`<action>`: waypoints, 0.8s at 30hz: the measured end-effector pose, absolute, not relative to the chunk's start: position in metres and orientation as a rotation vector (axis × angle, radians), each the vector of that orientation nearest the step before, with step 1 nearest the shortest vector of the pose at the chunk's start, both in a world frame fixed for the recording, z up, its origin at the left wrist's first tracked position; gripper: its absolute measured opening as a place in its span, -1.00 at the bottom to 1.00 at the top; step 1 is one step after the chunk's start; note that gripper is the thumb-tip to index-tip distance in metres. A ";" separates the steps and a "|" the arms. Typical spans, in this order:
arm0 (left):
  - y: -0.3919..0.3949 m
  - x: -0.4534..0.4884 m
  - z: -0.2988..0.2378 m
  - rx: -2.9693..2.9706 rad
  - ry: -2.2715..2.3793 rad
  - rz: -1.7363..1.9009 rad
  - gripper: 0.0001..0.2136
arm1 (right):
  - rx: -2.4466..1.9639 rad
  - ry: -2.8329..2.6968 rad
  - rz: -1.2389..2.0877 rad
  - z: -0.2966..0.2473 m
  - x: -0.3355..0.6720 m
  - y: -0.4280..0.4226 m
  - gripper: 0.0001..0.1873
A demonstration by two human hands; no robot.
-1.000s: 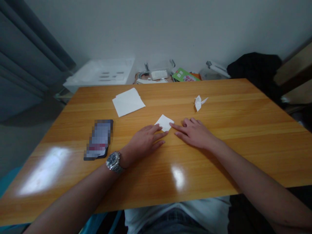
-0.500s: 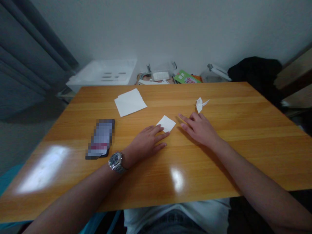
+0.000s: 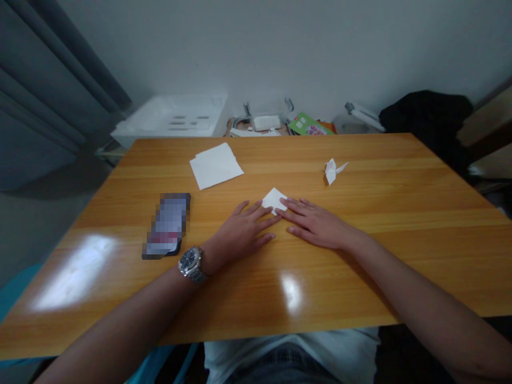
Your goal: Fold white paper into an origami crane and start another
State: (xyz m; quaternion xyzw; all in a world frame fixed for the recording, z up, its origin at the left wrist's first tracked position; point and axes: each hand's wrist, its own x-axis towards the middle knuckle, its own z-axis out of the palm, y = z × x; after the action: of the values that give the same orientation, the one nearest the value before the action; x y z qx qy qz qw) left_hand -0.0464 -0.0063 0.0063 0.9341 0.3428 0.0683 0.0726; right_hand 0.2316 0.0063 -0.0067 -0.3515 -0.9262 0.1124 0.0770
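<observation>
Resting both hands on the table [image 3: 248, 298], I'm touching the small white paper diamond [image 3: 273, 197] from either side. It's lying flat in front of me, between my hands, near the middle of the wood. My left hand [image 3: 242, 229] is spreading its fingers, with some tips reaching the near-left edge; my right hand [image 3: 320, 224] is spreading its own less widely, its foremost tips resting at the right corner and near edge. I'm not visibly pinching anything, and I can't tell how hard I'm pressing.

As I judge it, I'm working at a middling stage: the paper is looking folded down to a compact shape, though its layers are too small to count. It's showing no raised points, so the shaping seems unfinished. A pointed paper figure [image 3: 331, 172] is sitting beyond my right hand, looking complete. Beyond my left, loose white sheets [image 3: 216, 166] are lying overlapped, flat and seemingly unworked, while a phone [image 3: 170, 224] is lying nearer.
</observation>
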 end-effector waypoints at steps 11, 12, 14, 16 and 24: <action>-0.005 -0.050 0.011 2.746 1.057 0.206 -0.53 | -1.075 -2.809 0.315 -0.004 0.231 0.004 -0.33; -0.005 -0.050 0.011 2.748 1.059 0.206 -0.53 | -1.084 -2.805 0.311 -0.004 0.232 0.004 -0.33; -0.005 -0.050 0.011 2.748 1.061 0.205 -0.54 | -1.126 -2.786 0.296 -0.005 0.234 0.005 -0.35; -0.004 -0.049 0.010 2.748 1.062 0.204 -0.54 | -1.191 -2.761 0.266 -0.006 0.237 0.006 -0.37; -0.005 -0.048 0.011 2.769 1.063 0.201 -0.51 | -1.361 -2.700 0.225 -0.007 0.242 0.009 -0.33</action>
State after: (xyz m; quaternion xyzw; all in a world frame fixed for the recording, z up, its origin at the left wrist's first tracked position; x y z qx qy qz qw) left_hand -0.0479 -0.0052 0.0109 0.9281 0.3563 0.0675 0.0842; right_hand 0.2417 0.0094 -0.0074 -0.4483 -0.8891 0.0742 0.0550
